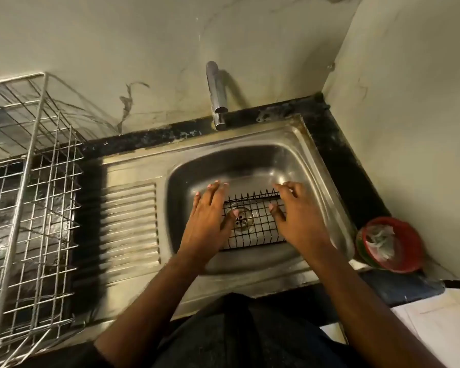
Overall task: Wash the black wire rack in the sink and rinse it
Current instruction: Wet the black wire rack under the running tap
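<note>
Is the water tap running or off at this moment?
Off, as far as the view shows: no stream falls from the tap spout into the sink, and the black wire rack over the drain shows no splashing.

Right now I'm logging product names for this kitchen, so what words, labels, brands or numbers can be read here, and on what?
None can be read. The steel sink, chrome tap, black wire rack, silver wire dish rack and walls carry no visible text. The red round container at the right shows no legible print.
</note>
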Tool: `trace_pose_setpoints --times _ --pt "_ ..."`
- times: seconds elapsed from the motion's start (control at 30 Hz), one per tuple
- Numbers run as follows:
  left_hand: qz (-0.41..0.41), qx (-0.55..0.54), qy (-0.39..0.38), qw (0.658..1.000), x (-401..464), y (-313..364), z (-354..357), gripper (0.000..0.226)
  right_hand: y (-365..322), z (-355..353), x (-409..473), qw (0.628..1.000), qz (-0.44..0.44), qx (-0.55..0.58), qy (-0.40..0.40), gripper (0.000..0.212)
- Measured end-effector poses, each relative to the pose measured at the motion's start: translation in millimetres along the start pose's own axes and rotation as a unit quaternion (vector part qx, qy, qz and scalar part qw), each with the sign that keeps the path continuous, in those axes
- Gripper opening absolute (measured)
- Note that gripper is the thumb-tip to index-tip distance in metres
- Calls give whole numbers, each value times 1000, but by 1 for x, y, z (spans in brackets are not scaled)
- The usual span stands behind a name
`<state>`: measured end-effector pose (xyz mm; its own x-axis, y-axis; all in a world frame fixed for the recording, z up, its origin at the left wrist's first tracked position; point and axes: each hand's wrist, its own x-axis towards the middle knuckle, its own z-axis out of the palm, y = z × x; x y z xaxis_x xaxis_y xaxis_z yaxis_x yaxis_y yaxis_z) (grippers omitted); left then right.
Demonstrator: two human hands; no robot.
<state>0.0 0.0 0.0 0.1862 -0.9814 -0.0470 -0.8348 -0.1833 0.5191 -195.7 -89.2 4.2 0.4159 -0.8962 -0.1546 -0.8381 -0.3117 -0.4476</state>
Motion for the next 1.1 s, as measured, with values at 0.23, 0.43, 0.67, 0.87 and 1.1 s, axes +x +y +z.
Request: trace_pose_setpoints --times 0.23,0.43,0.67,0.87,1.1 --pt "-47 -12 -47 998 14 -9 20 64 4 22 32 999 -20 -21 -46 55" --pt "-93 -38 -108 989 25 -19 38 63 11 49 54 993 -31 -38 -109 51" --pt "-134 -68 -251 956 29 -41 75 52 27 90 74 983 -24 -80 -165 25" --pt "-94 -23 -285 954 32 -55 93 37 29 104 84 968 -67 -149 -189 34" --pt "-76 -32 -329 941 29 -51 88 48 28 103 84 978 -36 -88 -185 26"
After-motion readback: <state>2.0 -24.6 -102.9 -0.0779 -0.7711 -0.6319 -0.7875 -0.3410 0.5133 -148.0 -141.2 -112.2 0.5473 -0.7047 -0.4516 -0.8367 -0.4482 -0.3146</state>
